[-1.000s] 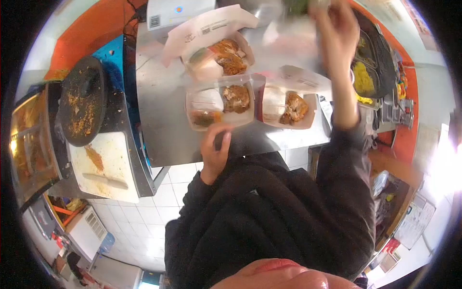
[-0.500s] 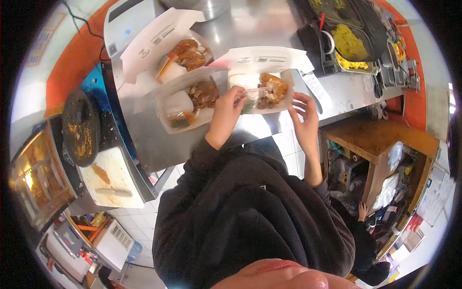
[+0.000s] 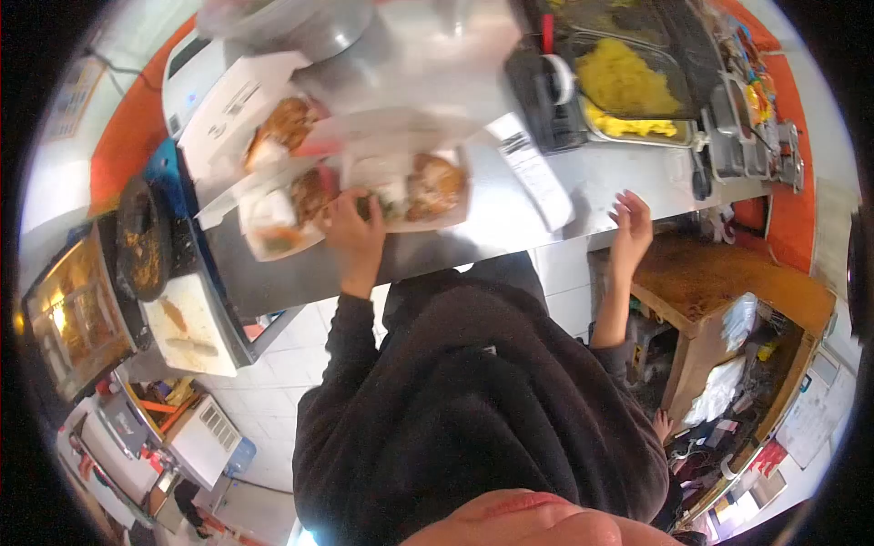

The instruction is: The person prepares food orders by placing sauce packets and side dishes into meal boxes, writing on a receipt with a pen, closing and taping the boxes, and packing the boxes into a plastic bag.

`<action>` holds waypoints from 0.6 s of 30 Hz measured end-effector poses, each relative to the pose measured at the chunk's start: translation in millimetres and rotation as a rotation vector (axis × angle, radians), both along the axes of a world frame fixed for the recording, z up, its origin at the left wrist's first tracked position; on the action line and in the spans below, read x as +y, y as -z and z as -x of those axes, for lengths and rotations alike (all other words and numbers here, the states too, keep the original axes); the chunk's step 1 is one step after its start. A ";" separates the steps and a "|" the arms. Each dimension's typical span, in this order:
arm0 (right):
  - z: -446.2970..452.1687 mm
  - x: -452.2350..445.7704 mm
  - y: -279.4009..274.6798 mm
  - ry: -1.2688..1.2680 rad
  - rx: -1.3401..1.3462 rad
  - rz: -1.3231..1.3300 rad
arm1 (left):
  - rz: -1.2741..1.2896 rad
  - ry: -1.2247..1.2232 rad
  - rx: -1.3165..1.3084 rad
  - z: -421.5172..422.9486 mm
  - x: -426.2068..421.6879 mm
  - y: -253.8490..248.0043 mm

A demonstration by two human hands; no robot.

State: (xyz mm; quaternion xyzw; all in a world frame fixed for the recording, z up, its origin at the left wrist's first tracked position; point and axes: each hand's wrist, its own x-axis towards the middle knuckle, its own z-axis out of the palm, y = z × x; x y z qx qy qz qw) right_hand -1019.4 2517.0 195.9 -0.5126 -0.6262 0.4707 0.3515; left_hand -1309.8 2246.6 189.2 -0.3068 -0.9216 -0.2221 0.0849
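Observation:
My left hand (image 3: 355,238) is at the near left corner of the right open box (image 3: 437,221), its fingers closed at a green item (image 3: 367,207) that is blurred. In that box lie a piece of fried chicken (image 3: 435,187) and a white wrapped portion. My right hand (image 3: 632,232) is held over the counter's front edge, right of the boxes, fingers apart and holding nothing. Left of my left hand is a second open box (image 3: 278,250) with chicken, a white portion and an orange-green packet. A third open box with chicken (image 3: 289,123) stands behind it.
A long paper slip (image 3: 533,173) lies on the metal counter (image 3: 437,73). Yellow food (image 3: 628,82) fills trays at the back right. A cutting board (image 3: 189,328) with a knife is at left. Another person's hand (image 3: 663,424) is by the wooden shelf (image 3: 719,273).
The view has shifted, so the boxes appear further left. My left hand has moved from over the right box to its left corner. My right hand has left that box and moved right.

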 end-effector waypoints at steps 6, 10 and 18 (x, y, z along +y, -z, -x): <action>20.6 96.2 39.7 0.074 0.522 0.467 | -0.228 0.001 -0.132 -70.3 80.5 -49.0; 33.3 109.7 47.3 0.198 0.060 -0.056 | -0.458 0.457 -0.924 -121.5 168.2 -39.9; 26.2 160.5 4.1 0.120 0.510 0.322 | -1.091 0.024 -1.905 -158.2 349.5 3.6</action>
